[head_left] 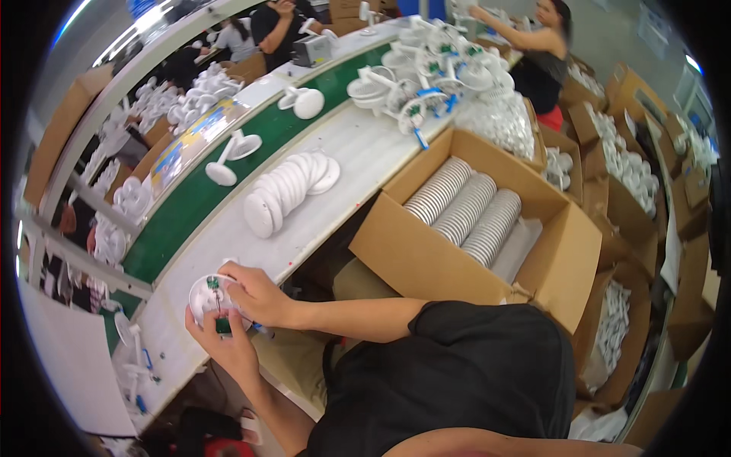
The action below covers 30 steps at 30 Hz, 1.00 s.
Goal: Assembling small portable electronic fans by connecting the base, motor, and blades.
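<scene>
Both my hands hold a round white plastic housing (199, 295) above the white worktop (171, 324). Its open side faces up, showing thin wires and small green parts inside. My left hand (232, 352) grips the lower rim, with a green circuit board (223, 325) by its fingertips. Across the upper right rim lies my right hand (259, 294), its fingers bent over the edge and partly inside. Whether the right fingers also pinch a wire I cannot tell. Farther along the worktop, a row of white round discs (283, 192) leans over in an overlapping line.
A cardboard box (426, 247) with rows of stacked white discs stands right of the worktop. Beyond lies a heap of white lamp-like parts (438, 68) with blue pieces. A green conveyor belt (186, 194) carries white parts. Other people work at the far side; more boxes line the right.
</scene>
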Available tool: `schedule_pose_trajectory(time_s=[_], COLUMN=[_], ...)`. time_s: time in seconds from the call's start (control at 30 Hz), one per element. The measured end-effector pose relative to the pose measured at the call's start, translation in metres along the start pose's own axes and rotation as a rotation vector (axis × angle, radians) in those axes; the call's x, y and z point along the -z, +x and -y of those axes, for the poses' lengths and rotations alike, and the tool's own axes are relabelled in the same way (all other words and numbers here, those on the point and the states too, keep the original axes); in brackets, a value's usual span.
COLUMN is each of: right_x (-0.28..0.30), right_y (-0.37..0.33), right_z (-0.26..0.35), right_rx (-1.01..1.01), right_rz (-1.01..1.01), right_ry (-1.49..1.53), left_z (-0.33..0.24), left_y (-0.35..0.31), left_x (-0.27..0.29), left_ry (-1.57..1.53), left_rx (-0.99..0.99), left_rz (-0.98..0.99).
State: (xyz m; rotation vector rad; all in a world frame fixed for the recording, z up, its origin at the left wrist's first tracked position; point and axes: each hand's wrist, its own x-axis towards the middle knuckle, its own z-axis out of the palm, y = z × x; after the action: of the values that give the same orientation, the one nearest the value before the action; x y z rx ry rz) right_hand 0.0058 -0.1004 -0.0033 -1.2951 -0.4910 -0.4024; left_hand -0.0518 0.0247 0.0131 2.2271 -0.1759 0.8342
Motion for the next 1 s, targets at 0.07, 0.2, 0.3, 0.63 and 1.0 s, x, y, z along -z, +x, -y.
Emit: schedule_pose_trajectory(time_s=[0.07, 0.2, 0.3, 0.63, 1.0], right_x=[0.0, 0.003, 0.008, 0.012, -0.01], right_y=[0.002, 0.002, 0.004, 0.024, 0.029], right_z=[-0.003, 0.001, 0.013, 0.021, 0.026], right_rx=[-0.03, -0.091, -0.093, 0.092, 0.261], right_rz=[0.029, 0.1, 0.136, 0.264, 0.31], right_ry=[0.031, -0.006, -0.1, -0.285, -0.51], left_z=[0.005, 0.019, 0.025, 0.006, 0.013], left_y=[0.004, 0.015, 0.018, -0.002, -0.002], left_x=[-0.001, 0.0, 0.0, -0.023, -0.024], left_ry=[-0.097, -0.535, -0.67, -0.52, -0.592], left_rx=[0.073, 0.268, 0.322, 0.249, 0.322], left_rz=[-0.001, -0.047, -0.082, -0.2, -0.308])
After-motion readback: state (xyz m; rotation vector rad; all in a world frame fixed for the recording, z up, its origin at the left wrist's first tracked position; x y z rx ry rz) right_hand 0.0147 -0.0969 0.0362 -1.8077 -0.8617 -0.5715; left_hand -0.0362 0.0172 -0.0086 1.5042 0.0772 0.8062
